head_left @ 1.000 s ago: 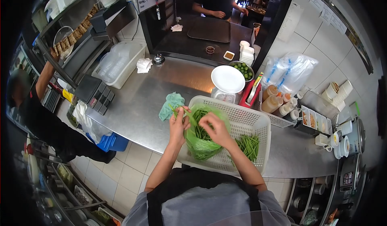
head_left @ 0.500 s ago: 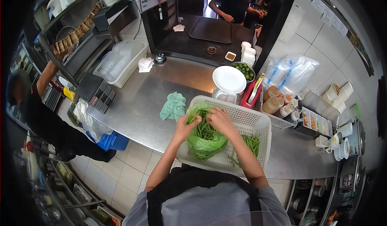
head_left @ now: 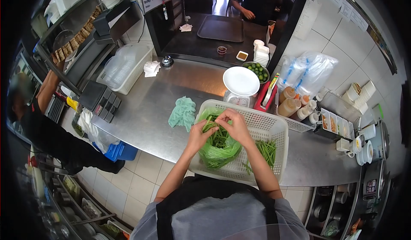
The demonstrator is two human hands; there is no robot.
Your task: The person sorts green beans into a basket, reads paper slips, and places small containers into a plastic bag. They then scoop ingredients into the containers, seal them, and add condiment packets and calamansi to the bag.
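Green beans (head_left: 221, 140) in bag and fingers
Left hand (head_left: 200, 136) pinches a few; right hand (head_left: 233, 123) is curled, hold unclear. Likely light, crisp; grip near ends.

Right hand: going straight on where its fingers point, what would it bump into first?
Most likely the left hand, just ahead of the right hand over the green bag; exact depth is hard to judge.

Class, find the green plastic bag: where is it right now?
In the head view, the green plastic bag sits in the left part of the white basket, left of the loose pile of green beans.
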